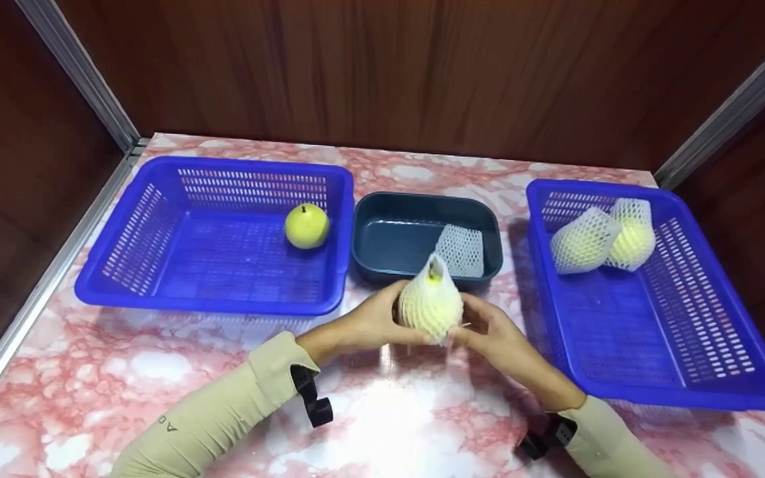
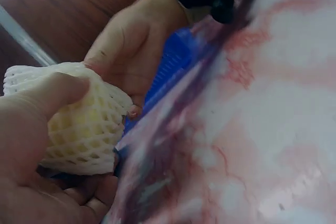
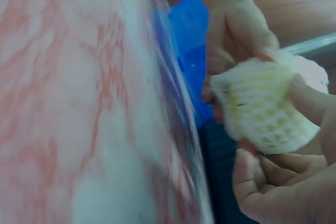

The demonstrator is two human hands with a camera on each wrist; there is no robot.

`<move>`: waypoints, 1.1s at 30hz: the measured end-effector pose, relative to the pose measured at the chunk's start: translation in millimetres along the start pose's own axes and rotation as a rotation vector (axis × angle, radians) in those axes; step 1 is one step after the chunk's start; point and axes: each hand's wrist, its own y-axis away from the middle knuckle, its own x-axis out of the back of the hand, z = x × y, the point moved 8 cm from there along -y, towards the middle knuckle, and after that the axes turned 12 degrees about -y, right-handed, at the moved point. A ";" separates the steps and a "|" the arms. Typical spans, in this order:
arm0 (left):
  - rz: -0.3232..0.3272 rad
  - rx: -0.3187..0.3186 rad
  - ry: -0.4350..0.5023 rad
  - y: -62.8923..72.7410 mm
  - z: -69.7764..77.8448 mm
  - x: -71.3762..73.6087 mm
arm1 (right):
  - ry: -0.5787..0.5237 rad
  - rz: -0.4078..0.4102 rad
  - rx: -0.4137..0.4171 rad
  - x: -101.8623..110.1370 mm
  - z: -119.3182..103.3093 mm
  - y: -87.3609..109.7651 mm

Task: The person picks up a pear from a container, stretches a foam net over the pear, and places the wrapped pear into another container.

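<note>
Between both hands is a yellow-green pear (image 1: 433, 273) inside a white foam net sleeve (image 1: 430, 312), its stem end pointing up through the narrowed top. My left hand (image 1: 372, 320) grips the netted pear from the left, thumb across the front. From the other side my right hand (image 1: 497, 337) holds it, thumb near the lower edge of the net. In the left wrist view, yellow skin shows through the mesh of the foam net (image 2: 86, 124). The right wrist view shows fingers of both hands around the foam net (image 3: 268, 103).
A blue basket (image 1: 216, 309) on the left contains one bare pear (image 1: 307, 226). Behind the hands, a dark bin (image 1: 389, 239) holds flat foam netting (image 1: 465, 249). Inside the right blue basket (image 1: 628, 332) lie two netted pears (image 1: 582, 242). Wood-look panels (image 1: 396, 73) enclose the marbled table (image 1: 157, 392).
</note>
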 end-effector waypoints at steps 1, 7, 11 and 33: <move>-0.002 0.007 0.054 -0.2 1.1 0.6 | -0.029 0.019 0.005 -0.3 -1.1 -0.1; -0.054 -0.014 0.238 2.3 10.5 2.0 | -0.103 0.115 0.004 -3.1 -5.0 -0.3; -0.060 -0.053 0.295 3.7 14.9 3.1 | -0.136 0.162 0.020 -4.9 -8.1 0.5; 0.140 -0.088 0.338 11.7 21.8 11.8 | -0.235 0.344 0.204 -2.8 -27.2 5.6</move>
